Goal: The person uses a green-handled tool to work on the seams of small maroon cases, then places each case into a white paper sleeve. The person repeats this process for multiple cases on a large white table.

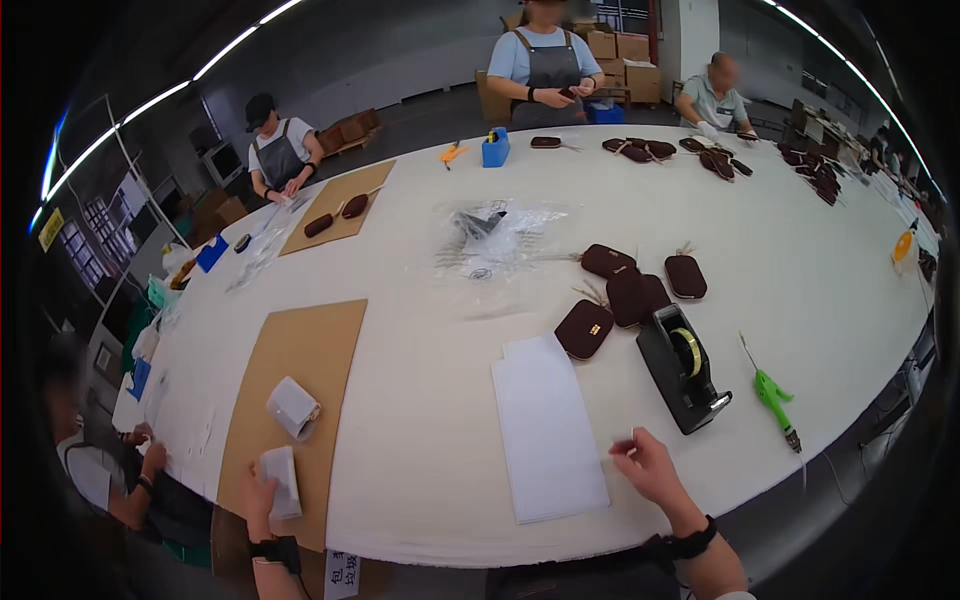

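My left hand [258,494] is closed round the edge of a white paper-wrapped packet [283,470] at the near end of a brown cardboard sheet [305,345]. Just beyond it on the cardboard lies a second white-wrapped packet [293,407], with something small and brownish showing at its end. My right hand [648,466] is held over the table beside a stack of white paper sheets [545,430]. Its thumb and fingertips are pinched together; what they hold, if anything, is too small to make out.
A black tape dispenser [665,375] stands beyond my right hand, with a green-handled tool [773,400] to its right. Several dark brown zip pouches [627,295] lie behind the dispenser. Clear plastic bags [490,240] lie mid-table. Co-workers [545,70] are around the table.
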Available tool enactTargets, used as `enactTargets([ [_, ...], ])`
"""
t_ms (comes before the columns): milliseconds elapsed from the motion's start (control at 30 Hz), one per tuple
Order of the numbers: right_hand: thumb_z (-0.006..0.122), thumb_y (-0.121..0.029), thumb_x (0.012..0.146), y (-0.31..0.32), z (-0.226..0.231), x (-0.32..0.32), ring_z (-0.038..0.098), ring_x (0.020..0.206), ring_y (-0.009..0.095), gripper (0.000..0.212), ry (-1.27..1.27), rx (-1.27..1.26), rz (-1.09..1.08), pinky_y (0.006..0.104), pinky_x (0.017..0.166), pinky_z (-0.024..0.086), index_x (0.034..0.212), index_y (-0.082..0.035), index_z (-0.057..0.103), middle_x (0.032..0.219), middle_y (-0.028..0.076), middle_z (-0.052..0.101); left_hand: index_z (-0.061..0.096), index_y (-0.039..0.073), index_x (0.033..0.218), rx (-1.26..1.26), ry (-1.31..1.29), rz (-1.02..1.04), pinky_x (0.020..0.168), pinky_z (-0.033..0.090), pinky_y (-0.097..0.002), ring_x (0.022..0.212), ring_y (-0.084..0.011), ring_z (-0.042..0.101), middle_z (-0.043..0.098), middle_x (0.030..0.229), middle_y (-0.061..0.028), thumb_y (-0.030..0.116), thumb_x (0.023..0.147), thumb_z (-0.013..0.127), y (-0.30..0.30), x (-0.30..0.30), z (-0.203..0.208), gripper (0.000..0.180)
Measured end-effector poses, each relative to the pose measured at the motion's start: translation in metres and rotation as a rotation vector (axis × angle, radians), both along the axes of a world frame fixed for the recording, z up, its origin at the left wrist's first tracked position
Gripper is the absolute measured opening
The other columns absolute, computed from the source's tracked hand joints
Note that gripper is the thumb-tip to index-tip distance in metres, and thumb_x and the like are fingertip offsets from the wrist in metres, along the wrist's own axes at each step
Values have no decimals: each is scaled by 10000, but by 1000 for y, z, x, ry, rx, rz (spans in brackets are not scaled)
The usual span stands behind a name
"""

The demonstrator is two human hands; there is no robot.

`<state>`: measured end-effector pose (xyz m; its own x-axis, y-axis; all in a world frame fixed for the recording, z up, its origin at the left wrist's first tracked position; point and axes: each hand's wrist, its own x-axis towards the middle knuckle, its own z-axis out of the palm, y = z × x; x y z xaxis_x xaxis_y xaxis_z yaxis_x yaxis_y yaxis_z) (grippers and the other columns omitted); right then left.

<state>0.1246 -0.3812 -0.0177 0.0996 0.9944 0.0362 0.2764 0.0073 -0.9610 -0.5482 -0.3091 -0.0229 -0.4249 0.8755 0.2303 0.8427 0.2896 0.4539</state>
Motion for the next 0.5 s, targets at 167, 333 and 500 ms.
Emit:
enactTargets([
  [167, 562, -63, 920, -172, 18, 70, 639, 836, 126, 151, 304, -962, 357, 270, 742, 514, 1041, 21, 594, 956, 92, 672, 560, -3, 1167, -6, -325, -348, 758, 497, -294, 862, -179, 610, 616, 1020, -103, 57, 763, 684, 26, 128, 71, 427],
  [333, 566, -31, 871, -345, -1, 59, 667, 840, 284, 312, 960, -1167, -386, 395, 634, 575, 1182, -42, 538, 1042, 173, 644, 594, 17, 1130, -229, -466, -968, 793, 505, -293, 903, -180, 637, 658, 983, -87, 72, 799, 711, 48, 283, 66, 355],
  [500, 541, -48, 888, -441, -119, 17, 622, 742, 208, 282, 1125, -806, -1066, 328, 568, 512, 1170, -46, 548, 998, 123, 644, 628, 35, 1080, -493, -461, -1192, 737, 496, -272, 817, -148, 603, 645, 933, -57, 146, 833, 708, 68, 372, 17, 283],
])
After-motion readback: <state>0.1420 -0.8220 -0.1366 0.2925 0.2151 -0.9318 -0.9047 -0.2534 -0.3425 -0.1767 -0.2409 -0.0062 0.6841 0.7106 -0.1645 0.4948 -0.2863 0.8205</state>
